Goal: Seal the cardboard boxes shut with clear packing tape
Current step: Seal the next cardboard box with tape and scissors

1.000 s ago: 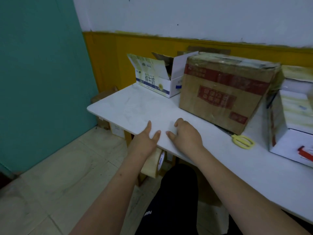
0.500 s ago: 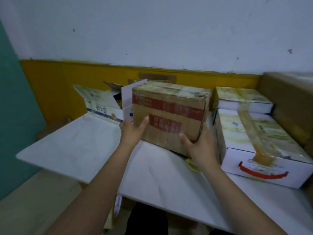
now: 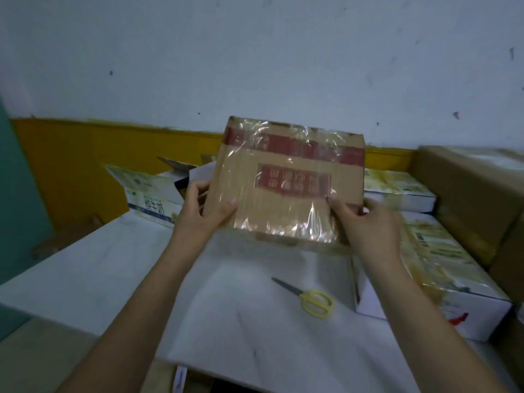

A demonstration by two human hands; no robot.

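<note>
Two forearms rise from the lower edge toward the centre of the view. Nearest on the white worktop (image 3: 85, 279) lie yellow-handled scissors (image 3: 309, 299), blades pointing left and away, just right of centre and closer to the right arm. Beyond them the left hand (image 3: 204, 211) grips the lower left corner of the brown cardboard box (image 3: 289, 180), thumb curled onto the facing panel and fingers wrapped round the left side; the right hand (image 3: 365, 219) grips the lower right corner in mirror fashion, thumb on the front and fingers behind. Held thus between both hands, the box appears to be raised clear of the worktop and tipped so that a broad face with red printing, already glossy under wrinkled clear tape, looks toward the camera; its long axis runs left to right, squarely between the hands and equally near to each. Motion blur makes it uncertain whether its bottom edge touches the surface. No tape roll can be identified in this view. To the right stands a white taped carton (image 3: 442, 279), with a second white carton (image 3: 397, 185) behind it and a large brown carton (image 3: 476, 194) at the far right. Behind the left hand sits an open printed carton (image 3: 147, 191), flaps raised, probably the next to be sealed.
</note>
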